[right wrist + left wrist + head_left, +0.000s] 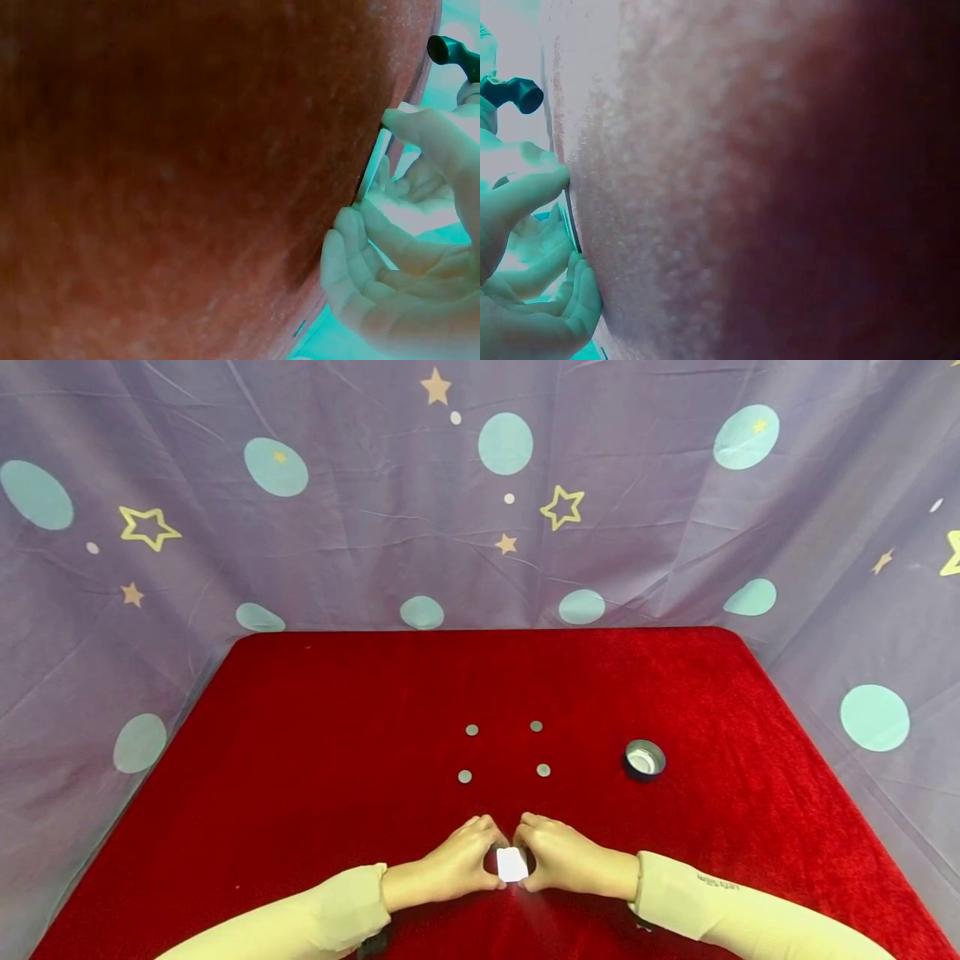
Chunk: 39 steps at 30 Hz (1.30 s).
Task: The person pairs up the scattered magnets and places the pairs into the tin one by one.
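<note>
At the lower middle of the head view, we see the left hand (453, 864) and the right hand (566, 860) facing each other, a narrow gap between their fingertips. The white square piece (512, 865) sits between them, just right of the frame's centre line. Each hand bends into a C, thumb and fingers set only a little apart, gripping the piece by its edges; both wrist views show a thin edge between thumb and fingertips. Dark writing (717, 882) runs along the right sleeve (667, 895) at lower right, upside down to us and too small to read surely. We find four grey discs (543, 770) near the middle of the frame, and a round dark tin (643, 760) right of them, on the red cloth (337, 735).
</note>
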{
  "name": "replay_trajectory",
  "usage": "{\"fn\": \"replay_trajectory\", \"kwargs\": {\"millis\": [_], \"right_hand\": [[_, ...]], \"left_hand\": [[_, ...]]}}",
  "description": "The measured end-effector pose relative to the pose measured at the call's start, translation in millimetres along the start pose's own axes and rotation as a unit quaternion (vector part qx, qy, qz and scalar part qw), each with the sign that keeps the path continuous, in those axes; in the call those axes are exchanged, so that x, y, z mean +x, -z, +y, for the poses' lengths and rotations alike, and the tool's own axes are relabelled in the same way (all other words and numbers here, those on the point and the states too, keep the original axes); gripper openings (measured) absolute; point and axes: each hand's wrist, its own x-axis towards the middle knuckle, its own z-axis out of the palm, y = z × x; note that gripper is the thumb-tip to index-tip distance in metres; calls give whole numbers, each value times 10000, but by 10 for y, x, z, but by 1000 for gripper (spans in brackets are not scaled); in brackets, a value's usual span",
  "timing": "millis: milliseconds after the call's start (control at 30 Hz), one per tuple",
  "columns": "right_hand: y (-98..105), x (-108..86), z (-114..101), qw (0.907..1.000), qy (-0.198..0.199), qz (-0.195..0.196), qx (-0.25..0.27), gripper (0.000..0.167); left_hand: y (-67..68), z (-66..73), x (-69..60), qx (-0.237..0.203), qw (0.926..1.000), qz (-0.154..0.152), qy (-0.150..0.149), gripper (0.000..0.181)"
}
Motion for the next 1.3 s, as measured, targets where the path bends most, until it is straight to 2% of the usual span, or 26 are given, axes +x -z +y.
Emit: {"fn": "replay_trajectory", "kwargs": {"millis": [367, 567, 700, 900, 1300], "right_hand": [[36, -41, 8, 9994, -77, 19, 341, 28], [110, -89, 45, 9948, -155, -206, 986, 26], [164, -140, 104, 9919, -200, -259, 1226, 23], [292, -254, 227, 9902, -263, 29, 1372, 25], [535, -481, 531, 9846, -406, 780, 1513, 24]], "left_hand": [[23, 41, 17, 127, 9999, 73, -27, 37], [19, 53, 13, 173, 9998, 111, -85, 36], [7, 57, 18, 260, 9994, 185, -132, 35], [16, 74, 32, 366, 9991, 172, -103, 36], [29, 84, 61, -88, 9996, -69, 243, 39]]}}
